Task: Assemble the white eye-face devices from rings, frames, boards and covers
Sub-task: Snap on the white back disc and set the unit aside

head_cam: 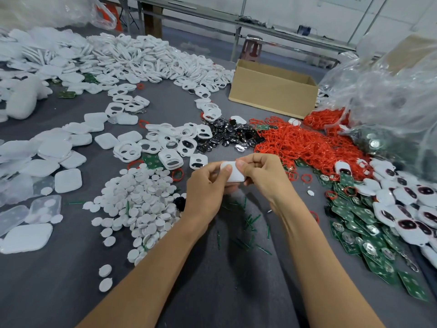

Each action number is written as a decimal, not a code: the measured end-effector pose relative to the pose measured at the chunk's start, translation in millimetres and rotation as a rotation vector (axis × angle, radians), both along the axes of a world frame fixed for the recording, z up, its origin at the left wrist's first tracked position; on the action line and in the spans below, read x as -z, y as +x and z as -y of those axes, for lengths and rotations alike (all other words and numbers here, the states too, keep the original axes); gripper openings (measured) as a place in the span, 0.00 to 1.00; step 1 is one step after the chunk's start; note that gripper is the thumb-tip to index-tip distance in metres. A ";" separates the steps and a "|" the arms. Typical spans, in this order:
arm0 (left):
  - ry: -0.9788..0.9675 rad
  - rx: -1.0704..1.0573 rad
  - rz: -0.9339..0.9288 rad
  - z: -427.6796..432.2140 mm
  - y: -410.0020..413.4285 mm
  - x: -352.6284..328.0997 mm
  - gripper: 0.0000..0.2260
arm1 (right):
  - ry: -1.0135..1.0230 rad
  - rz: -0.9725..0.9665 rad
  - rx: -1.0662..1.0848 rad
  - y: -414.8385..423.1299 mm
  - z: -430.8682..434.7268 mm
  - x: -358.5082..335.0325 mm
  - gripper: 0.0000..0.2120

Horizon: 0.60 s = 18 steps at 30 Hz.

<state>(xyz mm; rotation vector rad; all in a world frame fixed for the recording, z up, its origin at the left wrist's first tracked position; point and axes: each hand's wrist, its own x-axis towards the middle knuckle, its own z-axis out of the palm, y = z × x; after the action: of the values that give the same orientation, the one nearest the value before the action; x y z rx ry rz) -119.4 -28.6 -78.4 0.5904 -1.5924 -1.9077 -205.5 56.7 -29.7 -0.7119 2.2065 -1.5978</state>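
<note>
Both my hands hold one white device (234, 172) above the grey table (212, 280), its plain white back cover facing up. My left hand (208, 188) grips its left side with the thumb on top. My right hand (262, 171) pinches its right edge. White two-hole frames (165, 147) lie in a loose pile just beyond my hands. Red rings (305, 143) form a heap to the right. Green boards (361, 223) spread at the right. White covers (68, 179) lie at the left. Finished eye-face devices (411, 209) pile at the far right.
White round discs (142, 200) heap left of my hands. Black shiny eye pieces (227, 136) lie behind them. An open cardboard box (274, 91) stands at the back right. Clear plastic bags (390, 91) of parts bulge at the right. Green slivers (250, 221) litter the cloth.
</note>
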 end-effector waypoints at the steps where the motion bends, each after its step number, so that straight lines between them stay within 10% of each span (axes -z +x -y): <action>1: -0.016 0.033 0.003 -0.6 0.5 -0.1 0.08 | 0.003 -0.009 0.009 -0.6 -0.6 -0.3 0.04; 9: 0.014 0.029 0.037 3.7 -1.4 -2.7 0.09 | 0.138 0.005 -0.274 -2.1 -4.4 -6.9 0.06; 18: 0.054 -0.014 -0.035 4.0 -0.8 -0.8 0.08 | 0.091 -0.291 -0.086 2.1 4.5 7.2 0.07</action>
<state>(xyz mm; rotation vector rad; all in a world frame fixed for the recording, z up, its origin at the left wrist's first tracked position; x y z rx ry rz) -120.2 -32.6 -77.6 0.5856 -1.5151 -1.9452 -203.4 52.2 -36.9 -1.0538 2.3934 -1.4173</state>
